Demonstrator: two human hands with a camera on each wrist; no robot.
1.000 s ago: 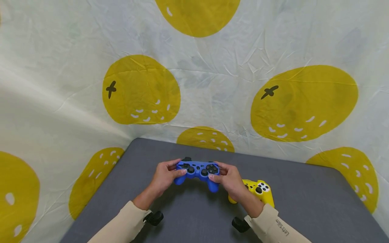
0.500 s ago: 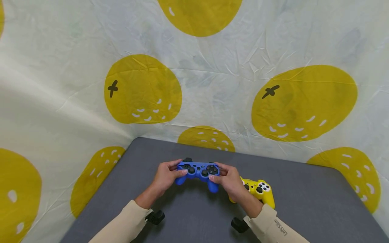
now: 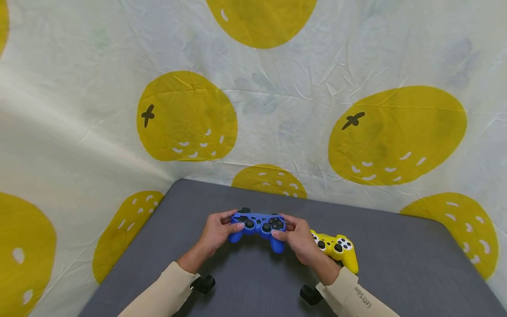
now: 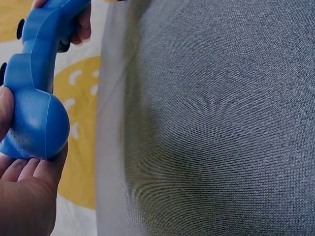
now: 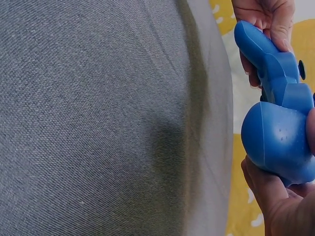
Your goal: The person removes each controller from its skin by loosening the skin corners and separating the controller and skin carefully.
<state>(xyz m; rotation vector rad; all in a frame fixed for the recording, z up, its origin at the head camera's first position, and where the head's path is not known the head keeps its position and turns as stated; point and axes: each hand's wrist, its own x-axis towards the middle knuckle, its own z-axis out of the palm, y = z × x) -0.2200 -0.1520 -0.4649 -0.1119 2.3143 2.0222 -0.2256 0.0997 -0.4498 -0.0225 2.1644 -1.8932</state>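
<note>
Both hands hold a blue game controller [image 3: 258,222] above the table, its black sticks and buttons facing up toward the head camera. The left hand [image 3: 214,231] grips its left end, thumb on the face beside the left stick and fingers behind. On the right end, the right hand [image 3: 302,240] has its thumb near the right stick, with fingers at the upper edge. From the left wrist view, the smooth blue handle [image 4: 37,123] rests over the left fingers. A seam runs down the rounded blue handle [image 5: 280,137] in the right wrist view.
A yellow game controller [image 3: 345,256] with white button areas lies on the grey table [image 3: 396,264], partly hidden behind the right wrist. White cloth [image 3: 277,127] printed with yellow fruit hangs along the table's back and left side. Each wrist carries a black camera [image 3: 310,295].
The blue controller's upper edge has dipped slightly while both hands keep their grip. The right hand has shifted a little left, and more of the yellow controller shows.
</note>
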